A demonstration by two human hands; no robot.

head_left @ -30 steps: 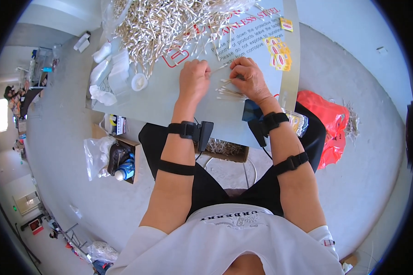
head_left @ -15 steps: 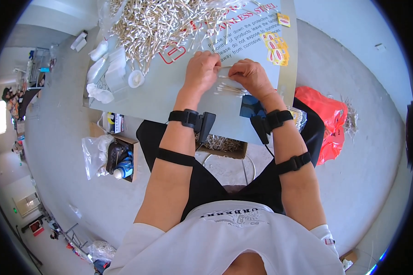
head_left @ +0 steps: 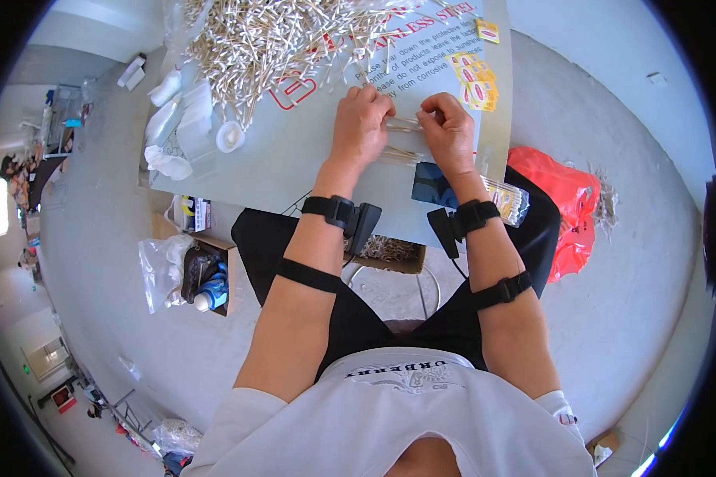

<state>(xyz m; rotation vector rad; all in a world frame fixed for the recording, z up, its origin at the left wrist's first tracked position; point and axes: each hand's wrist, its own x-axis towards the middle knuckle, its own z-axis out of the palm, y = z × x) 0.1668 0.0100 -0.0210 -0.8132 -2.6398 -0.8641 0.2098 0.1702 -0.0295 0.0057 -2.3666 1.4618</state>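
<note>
A large heap of cotton swabs covers the far part of the pale table. My left hand and my right hand are close together near the table's front, both pinching a small bundle of cotton swabs held between them. A few more swabs lie on the table just under my hands. Black straps with small devices sit on both wrists.
White plastic bags and a small round lid lie at the table's left. A filled clear pack of swabs rests on my right thigh. A red bag lies on the floor at right, a box with bottles at left.
My two hands have drawn together and now grip the same small bundle of swabs; earlier they were a little apart over the table.
</note>
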